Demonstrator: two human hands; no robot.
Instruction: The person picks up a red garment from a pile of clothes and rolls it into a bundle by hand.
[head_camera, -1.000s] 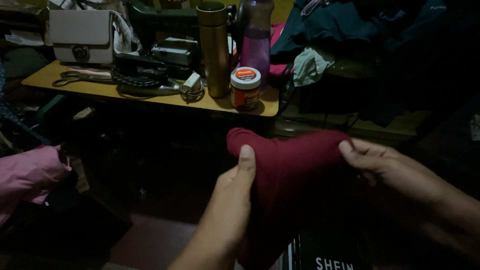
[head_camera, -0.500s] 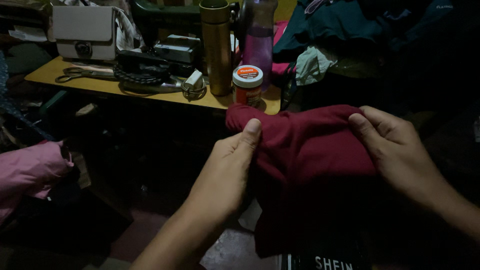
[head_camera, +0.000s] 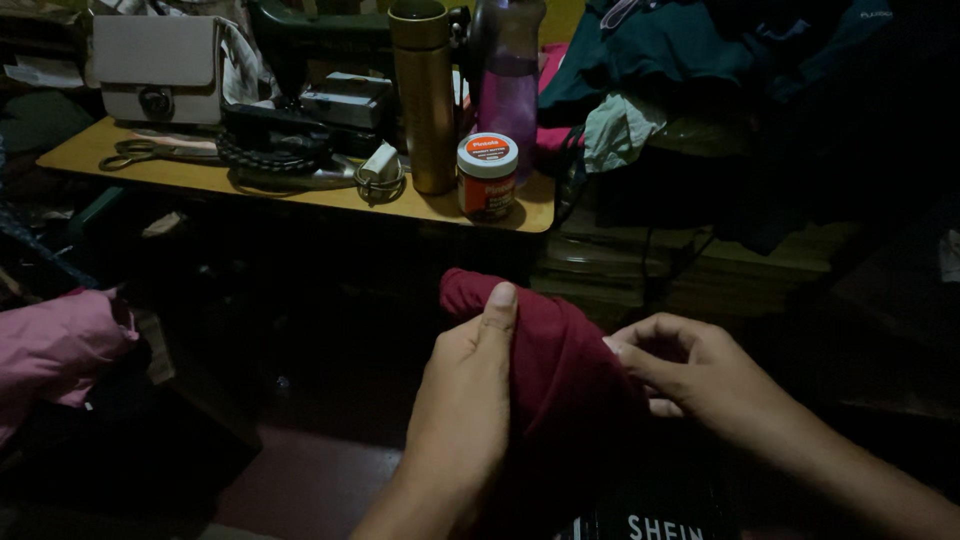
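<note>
Here the left hand (head_camera: 465, 400) has its grip closed on a dark red cloth (head_camera: 560, 370), thumb laid up along the near face of the fabric and pointing toward the rounded top corner, which pokes out just above and to the left of the thumb tip. The rest of the cloth hangs down between the two hands and drops out of sight at the bottom edge, in front of a dark bag with white lettering (head_camera: 650, 515). The right hand (head_camera: 690, 375) meets the cloth from the other side, its fingertips pinched together on the fabric's right edge, so this grip too is closed on the cloth. The two hands sit near each other, with the bunched fabric filling the space between them.

Beyond the hands stands a low yellow surface (head_camera: 300, 195), well apart from the cloth. On it are a small jar with an orange and white lid (head_camera: 487, 177), a tall gold flask (head_camera: 425, 95), a purple bottle (head_camera: 508, 85), scissors (head_camera: 140, 152) near the left end, and a pale handbag (head_camera: 158, 68) at the back. Pink fabric (head_camera: 55, 350) lies at the far left, and dark clothes (head_camera: 720, 60) are heaped at the upper right.
</note>
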